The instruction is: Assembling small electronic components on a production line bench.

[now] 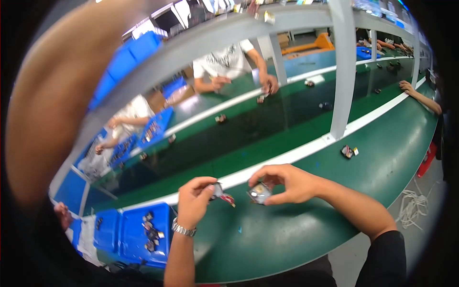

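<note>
Fingers [206, 180] of the left hand [192, 203] are clamped on a small dark part [217, 190], red wires [228, 199] dangling from it! Just beside, by the fingers of the right hand [290, 184], a glossy, boxy unit [259, 193] is gripped, both held over the smooth green bench [296, 234]. A piece [346, 152] with a white label [355, 151] too small to read is laid farther right. Dark print [223, 63] on a white shirt [203, 68] is blurred.

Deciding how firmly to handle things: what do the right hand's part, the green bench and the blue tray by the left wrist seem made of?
Part in the right hand: probably glossy plastic, going by its bright glints; blur leaves it open. Bench: perhaps laminate or rubber sheet, smooth and semi-gloss, with soft light patches. Tray: likely moulded plastic, evenly blue with rounded corners.
</note>
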{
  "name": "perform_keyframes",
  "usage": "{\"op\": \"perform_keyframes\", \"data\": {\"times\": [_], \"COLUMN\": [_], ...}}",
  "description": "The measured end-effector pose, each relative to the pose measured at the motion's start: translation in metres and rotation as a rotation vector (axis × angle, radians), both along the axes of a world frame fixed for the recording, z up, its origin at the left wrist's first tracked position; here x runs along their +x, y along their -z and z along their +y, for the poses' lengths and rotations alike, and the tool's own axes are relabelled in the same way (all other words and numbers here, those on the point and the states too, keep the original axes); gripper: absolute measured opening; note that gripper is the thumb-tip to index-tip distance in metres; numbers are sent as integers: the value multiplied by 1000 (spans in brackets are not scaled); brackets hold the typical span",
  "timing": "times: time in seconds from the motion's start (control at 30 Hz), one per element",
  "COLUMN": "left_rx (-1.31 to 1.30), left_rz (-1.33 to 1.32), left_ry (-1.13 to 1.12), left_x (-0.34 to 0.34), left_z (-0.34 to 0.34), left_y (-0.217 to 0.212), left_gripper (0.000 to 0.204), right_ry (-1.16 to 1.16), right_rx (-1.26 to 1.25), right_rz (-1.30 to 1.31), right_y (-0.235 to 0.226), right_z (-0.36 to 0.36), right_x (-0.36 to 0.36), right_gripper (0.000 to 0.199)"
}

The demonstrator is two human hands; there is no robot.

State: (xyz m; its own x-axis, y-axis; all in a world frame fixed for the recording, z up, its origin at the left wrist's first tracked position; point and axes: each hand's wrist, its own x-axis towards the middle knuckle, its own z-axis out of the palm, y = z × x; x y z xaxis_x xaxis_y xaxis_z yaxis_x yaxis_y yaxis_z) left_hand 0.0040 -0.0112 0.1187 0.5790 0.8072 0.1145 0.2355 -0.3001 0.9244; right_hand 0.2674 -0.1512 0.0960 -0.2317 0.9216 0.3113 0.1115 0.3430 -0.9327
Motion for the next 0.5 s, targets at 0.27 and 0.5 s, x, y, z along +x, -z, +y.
{"op": "perform_keyframes", "data": {"times": [0.27, 0.5], "left_rx": [278, 478], "left_rz": [294, 72], "left_ry": [324, 210], "left_x": [-15, -7], "left_z": [-29, -36], "left_y": [71, 86], "left_gripper": [17, 23], "right_ry": [6, 205], "right_rx": [-207, 30], "right_rz": [-383, -471], "right_y": [44, 48], "right_z": [-20, -15], "right_x": [-10, -31], "right_gripper": [51, 48]}}
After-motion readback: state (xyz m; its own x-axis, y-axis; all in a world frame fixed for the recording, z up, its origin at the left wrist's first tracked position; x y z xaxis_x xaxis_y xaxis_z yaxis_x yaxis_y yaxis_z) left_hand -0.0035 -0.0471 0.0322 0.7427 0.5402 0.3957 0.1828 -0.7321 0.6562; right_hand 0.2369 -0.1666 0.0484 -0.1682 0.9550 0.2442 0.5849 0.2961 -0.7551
